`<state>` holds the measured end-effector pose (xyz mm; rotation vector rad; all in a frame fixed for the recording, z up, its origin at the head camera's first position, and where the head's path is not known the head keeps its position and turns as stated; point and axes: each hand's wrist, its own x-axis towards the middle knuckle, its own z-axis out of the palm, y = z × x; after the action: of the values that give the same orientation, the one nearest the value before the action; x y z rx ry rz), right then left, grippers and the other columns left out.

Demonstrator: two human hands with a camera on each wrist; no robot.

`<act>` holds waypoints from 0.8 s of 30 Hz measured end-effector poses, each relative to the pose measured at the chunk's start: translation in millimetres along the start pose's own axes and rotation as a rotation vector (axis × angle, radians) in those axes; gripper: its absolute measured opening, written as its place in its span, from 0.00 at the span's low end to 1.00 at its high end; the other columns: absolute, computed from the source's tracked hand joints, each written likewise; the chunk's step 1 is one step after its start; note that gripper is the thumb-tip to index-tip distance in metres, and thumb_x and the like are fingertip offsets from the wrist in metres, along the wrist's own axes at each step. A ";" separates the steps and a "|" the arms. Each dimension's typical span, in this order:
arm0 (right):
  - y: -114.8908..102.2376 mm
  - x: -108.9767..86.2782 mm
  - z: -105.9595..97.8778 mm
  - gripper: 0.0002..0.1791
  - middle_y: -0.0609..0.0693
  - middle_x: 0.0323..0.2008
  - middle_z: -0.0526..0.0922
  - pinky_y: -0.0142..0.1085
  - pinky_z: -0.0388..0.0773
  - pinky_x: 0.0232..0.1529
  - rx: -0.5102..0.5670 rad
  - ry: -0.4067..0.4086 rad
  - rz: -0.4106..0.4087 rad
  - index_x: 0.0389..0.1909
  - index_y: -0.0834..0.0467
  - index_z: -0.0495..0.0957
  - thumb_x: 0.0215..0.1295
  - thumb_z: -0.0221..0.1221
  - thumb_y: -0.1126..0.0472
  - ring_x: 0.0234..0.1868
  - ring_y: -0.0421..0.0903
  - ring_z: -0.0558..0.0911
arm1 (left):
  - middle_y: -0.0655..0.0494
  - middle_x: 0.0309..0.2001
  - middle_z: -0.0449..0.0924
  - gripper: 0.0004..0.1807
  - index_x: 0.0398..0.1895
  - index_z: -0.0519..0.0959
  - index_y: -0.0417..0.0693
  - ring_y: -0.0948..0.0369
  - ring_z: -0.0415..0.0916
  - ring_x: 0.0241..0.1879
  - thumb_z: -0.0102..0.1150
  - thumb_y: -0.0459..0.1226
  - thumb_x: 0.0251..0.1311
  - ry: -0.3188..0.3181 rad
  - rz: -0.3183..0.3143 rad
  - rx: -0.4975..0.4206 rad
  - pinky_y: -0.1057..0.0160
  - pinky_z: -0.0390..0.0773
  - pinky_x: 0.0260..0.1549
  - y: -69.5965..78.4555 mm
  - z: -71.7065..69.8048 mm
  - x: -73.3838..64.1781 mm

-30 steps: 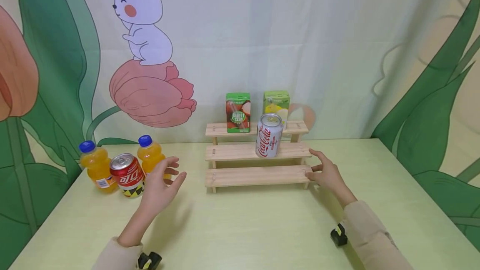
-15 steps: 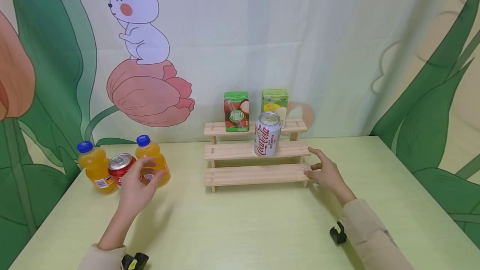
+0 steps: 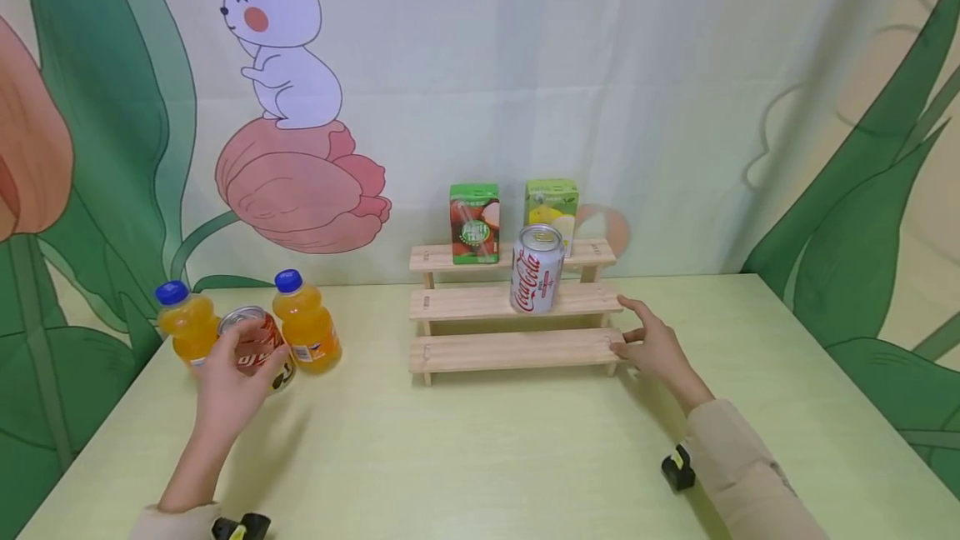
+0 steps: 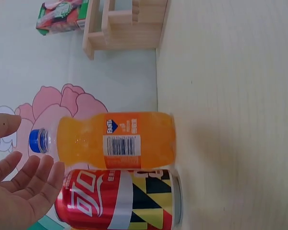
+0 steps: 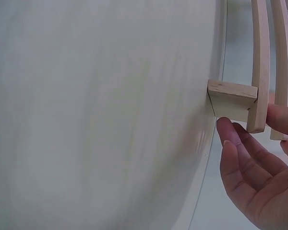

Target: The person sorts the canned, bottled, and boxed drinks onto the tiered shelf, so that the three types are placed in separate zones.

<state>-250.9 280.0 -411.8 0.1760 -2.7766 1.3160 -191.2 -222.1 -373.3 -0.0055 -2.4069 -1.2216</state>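
Observation:
My left hand [image 3: 228, 382] is held beside a red cola can [image 4: 110, 199], fingers loosely bent with a gap to the thumb. In the head view the hand overlaps the can; in the left wrist view the fingertips are right at its top end. An orange soda bottle [image 3: 306, 327] with a blue cap stands to the can's right, and a second bottle [image 3: 187, 323] to its left. My right hand [image 3: 656, 352] grips the right end of a three-step wooden shelf [image 3: 510, 350], thumb on the lowest board, some fingers curled beneath.
On the shelf's middle step stands a silver cola can [image 3: 536, 277]. The top step bears a red-and-green juice box [image 3: 475, 227] and a light green juice box [image 3: 551, 202], partly behind the can. A printed curtain [image 3: 675, 107] hangs behind the table [image 3: 510, 457].
My left hand has moved left, past the right-hand bottle to the red can, uncovering that bottle. The can appears turned slightly. My right hand stays at the shelf's end.

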 end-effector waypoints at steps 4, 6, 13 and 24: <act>0.4 0.1 -0.4 0.39 0.70 0.39 0.77 0.36 0.76 0.23 0.002 -0.005 0.003 0.68 0.59 0.52 0.57 0.59 0.69 0.33 0.52 0.81 | 0.41 0.46 0.72 0.26 0.56 0.66 0.37 0.51 0.70 0.41 0.60 0.34 0.55 0.039 -0.033 0.000 0.81 0.68 0.32 -20.8 -0.3 6.6; 1.0 0.4 -0.3 0.39 0.70 0.39 0.77 0.35 0.76 0.23 0.000 -0.006 0.005 0.68 0.59 0.52 0.57 0.60 0.69 0.32 0.52 0.81 | 0.44 0.45 0.73 0.26 0.57 0.67 0.41 0.56 0.71 0.40 0.60 0.39 0.56 0.061 -0.031 0.026 0.79 0.69 0.32 -39.1 1.5 10.7; 0.8 0.8 -0.2 0.40 0.70 0.40 0.77 0.37 0.77 0.23 -0.010 -0.008 0.004 0.68 0.58 0.52 0.57 0.60 0.68 0.31 0.51 0.81 | 0.40 0.49 0.71 0.25 0.57 0.66 0.37 0.50 0.72 0.44 0.58 0.36 0.58 0.071 -0.067 0.059 0.85 0.66 0.30 -18.9 -8.5 5.3; 0.1 1.4 -0.1 0.40 0.70 0.40 0.77 0.37 0.76 0.23 -0.017 -0.005 0.011 0.68 0.58 0.51 0.57 0.60 0.68 0.32 0.51 0.80 | 0.45 0.52 0.67 0.30 0.59 0.63 0.42 0.50 0.66 0.48 0.59 0.45 0.56 0.144 -0.142 0.102 0.74 0.74 0.26 -71.5 -6.5 16.9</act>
<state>-252.4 280.0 -411.7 0.1635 -2.7960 1.2953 -218.1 -273.9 -418.3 0.2792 -2.3729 -1.1178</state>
